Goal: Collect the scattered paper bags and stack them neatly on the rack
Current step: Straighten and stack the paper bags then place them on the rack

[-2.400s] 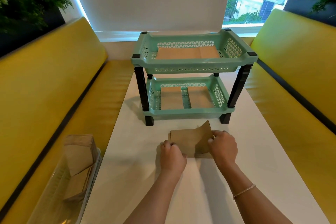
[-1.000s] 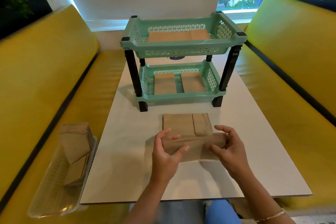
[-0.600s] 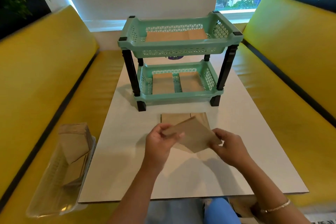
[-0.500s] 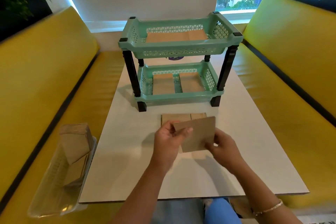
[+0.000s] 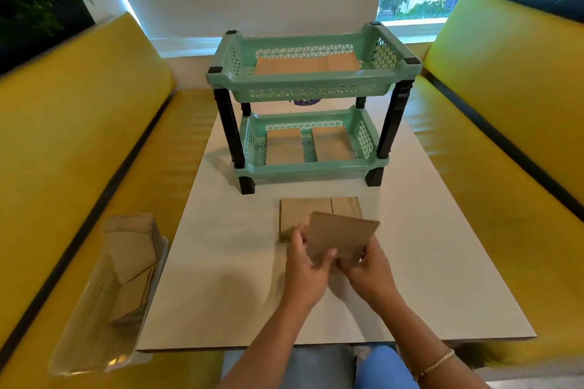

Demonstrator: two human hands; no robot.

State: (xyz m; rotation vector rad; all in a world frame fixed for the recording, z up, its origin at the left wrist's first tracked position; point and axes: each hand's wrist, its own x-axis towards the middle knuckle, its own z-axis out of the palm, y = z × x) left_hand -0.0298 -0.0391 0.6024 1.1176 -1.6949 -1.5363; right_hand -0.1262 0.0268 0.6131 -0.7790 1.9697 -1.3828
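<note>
A folded brown paper bag [image 5: 343, 235] is held up just above the white table [image 5: 221, 262]. My left hand [image 5: 308, 268] pinches its lower left edge and my right hand [image 5: 368, 271] grips its lower right corner. Behind it a flat stack of paper bags [image 5: 300, 211] lies on the table. The mint-green two-tier rack [image 5: 303, 91] stands beyond, with bags in the top tray [image 5: 306, 65] and two piles in the bottom tray [image 5: 308, 147].
A clear plastic basket [image 5: 94, 325] with several loose paper bags [image 5: 131, 249] sits on the yellow bench [image 5: 79, 167] to my left. Another yellow bench [image 5: 505, 136] runs along the right. Plants stand in both far corners.
I lifted one bag off the table, turned it between both hands, and now hold it nearly upright over the flat stack.
</note>
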